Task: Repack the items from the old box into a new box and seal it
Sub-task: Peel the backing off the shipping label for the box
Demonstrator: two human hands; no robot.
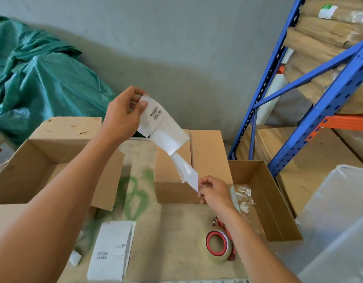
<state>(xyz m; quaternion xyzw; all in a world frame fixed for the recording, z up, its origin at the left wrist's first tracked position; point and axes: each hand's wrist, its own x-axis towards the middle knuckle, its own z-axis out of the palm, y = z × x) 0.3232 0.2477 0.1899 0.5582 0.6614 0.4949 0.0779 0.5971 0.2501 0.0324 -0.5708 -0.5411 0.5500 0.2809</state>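
Label: the white printed shipping label with two barcodes [162, 127] is held up in the air above the closed box. I'd say that is to keep its sticky side off everything while it is parted from its liner.
Liner: a glossy, translucent backing strip [188, 172] trails from the label's lower corner, drawn down and toward the person. As far as I can see, the two meet only at that corner.
Left hand [123, 113]: raised, with thumb and fingertips pinching the label's top edge. The forearm slopes up from the lower left.
Right hand [214, 193]: lower and nearer, with curled fingers pinching the liner's bottom end. Its forearm passes over the tape.
Closed box: a plain brown cardboard carton with shut flaps [209, 154] sits mid-table, right under the label. It looks like the new box, already packed. I cannot tell whether tape covers its centre seam.
Open box: a large brown carton with raised flaps [23, 166] stands at the left, probably the old one.
Scrap tray: a shallow brown cardboard tray [278, 201] sits just beside the closed box and holds crumpled white peelings. It is handy for the right hand to drop the liner into.
Tape: a clear packing tape roll on a red dispenser [217, 245] lies near the front edge.
Spare sheets: a flat stack of white printed labels [111, 252] lies at the front.
Stage: labelling, so near the end, I'd judge.
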